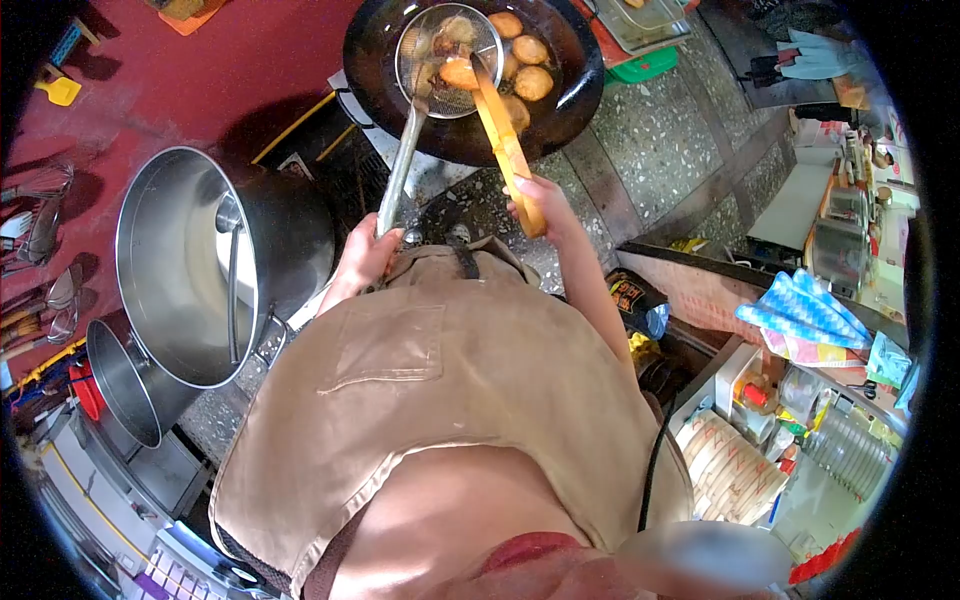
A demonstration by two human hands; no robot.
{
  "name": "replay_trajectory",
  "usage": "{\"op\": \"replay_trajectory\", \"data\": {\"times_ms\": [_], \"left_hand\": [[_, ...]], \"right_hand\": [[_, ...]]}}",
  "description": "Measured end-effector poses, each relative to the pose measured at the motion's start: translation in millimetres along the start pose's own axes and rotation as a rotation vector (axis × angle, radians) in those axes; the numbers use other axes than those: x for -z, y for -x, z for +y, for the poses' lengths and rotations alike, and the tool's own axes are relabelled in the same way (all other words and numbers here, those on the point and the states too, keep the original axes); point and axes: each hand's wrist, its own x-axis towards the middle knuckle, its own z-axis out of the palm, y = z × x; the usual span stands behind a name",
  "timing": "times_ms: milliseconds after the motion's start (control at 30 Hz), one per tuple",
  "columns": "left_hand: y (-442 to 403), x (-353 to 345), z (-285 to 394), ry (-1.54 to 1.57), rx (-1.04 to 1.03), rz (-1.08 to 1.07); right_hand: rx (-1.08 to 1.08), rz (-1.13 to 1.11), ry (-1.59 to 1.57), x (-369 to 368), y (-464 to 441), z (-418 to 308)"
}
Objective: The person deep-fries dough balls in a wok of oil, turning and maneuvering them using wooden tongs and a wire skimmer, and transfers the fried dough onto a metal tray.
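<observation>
At the top, a large dark wok (575, 75) holds oil and several golden-brown fried pieces (533, 83). My left hand (368, 252) is wrapped round the metal handle of a mesh strainer (410, 150), whose round basket is over the wok with some fried pieces in it. My right hand (543, 205) grips wooden tongs (503, 140). The tips of the tongs reach into the strainer and touch an orange-brown piece (459, 73).
A tall steel pot (170, 270) with a ladle stands at the left, a smaller pot (125, 385) below it. Utensils hang on the red wall (150, 90). A metal tray (640, 22) lies right of the wok. Shelves with stacked dishes (730, 465) are at the lower right.
</observation>
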Motion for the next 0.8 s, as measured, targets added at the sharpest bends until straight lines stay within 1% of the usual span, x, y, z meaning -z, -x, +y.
{"op": "replay_trajectory", "data": {"times_ms": [67,200,333,400,433,500,533,567,633,667,700,767,800], "left_hand": [[1,1,2,-0.01,0.005,-0.004],[-2,2,2,-0.03,0.021,0.009],[-6,5,5,-0.104,0.012,0.026],[-8,5,10,-0.262,-0.054,0.159],[-11,8,13,-0.33,-0.037,0.187],[-17,18,13,-0.444,-0.08,0.258],[-17,21,22,-0.447,-0.03,0.239],[-19,26,21,-0.53,-0.09,0.255],[-23,32,21,-0.455,-0.073,0.227],[-23,34,23,-0.461,-0.078,0.229],[-23,35,25,-0.469,-0.062,0.213],[-24,37,25,-0.477,-0.045,0.195],[-25,38,22,-0.454,-0.06,0.169]], "right_hand": [[0.029,0.0,0.096,-1,-1,3],[0.038,0.028,0.124,-2,1,4],[0.099,0.036,0.19,18,11,4],[0.153,-0.006,0.327,35,14,1],[0.144,0.0,0.326,41,12,-3],[0.249,0.085,0.709,51,6,-10],[0.352,0.154,1.111,51,2,-20],[0.35,0.157,1.107,47,1,-24],[0.369,0.307,1.687,11,6,-46],[0.392,0.339,1.764,1,3,-46],[0.394,0.342,1.76,-7,1,-47],[0.411,0.37,1.954,-21,1,-49],[0.349,0.36,1.943,-27,6,-55]]}}
